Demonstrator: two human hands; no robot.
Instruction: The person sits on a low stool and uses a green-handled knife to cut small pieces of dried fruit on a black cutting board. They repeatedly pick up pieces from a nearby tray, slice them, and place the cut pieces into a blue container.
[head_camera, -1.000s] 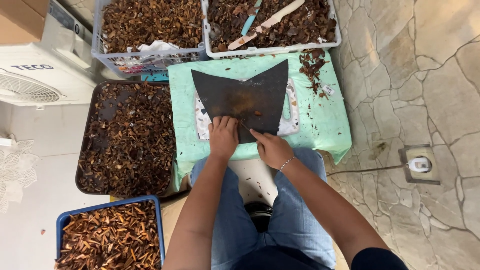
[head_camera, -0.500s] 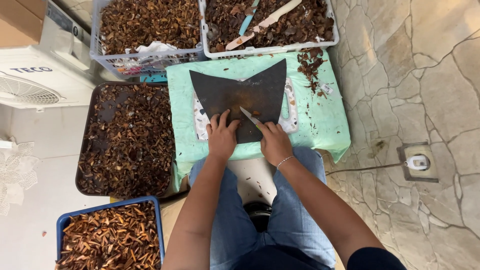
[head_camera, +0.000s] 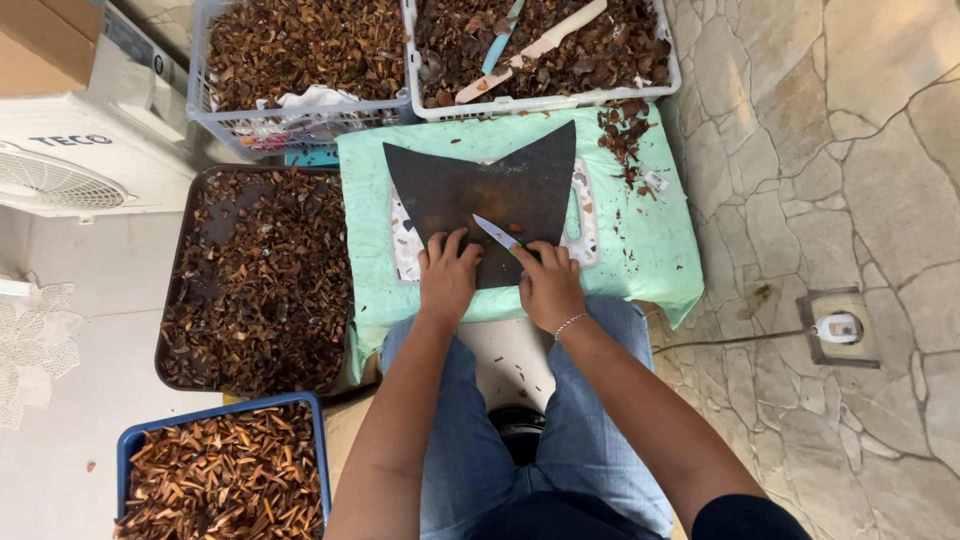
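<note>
Green cloth (head_camera: 640, 240) covers the low table; dark cutting mat (head_camera: 470, 190) lies on it. Left hand (head_camera: 447, 280) rests on the mat, fingers curled, holding nothing. Right hand (head_camera: 547, 285) is closed around a small knife (head_camera: 497, 233), blade over the mat.

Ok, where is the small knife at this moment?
In the head view, the small knife is in the right hand, blade pointing up-left over the dark cutting mat, close beside the left hand.
</note>
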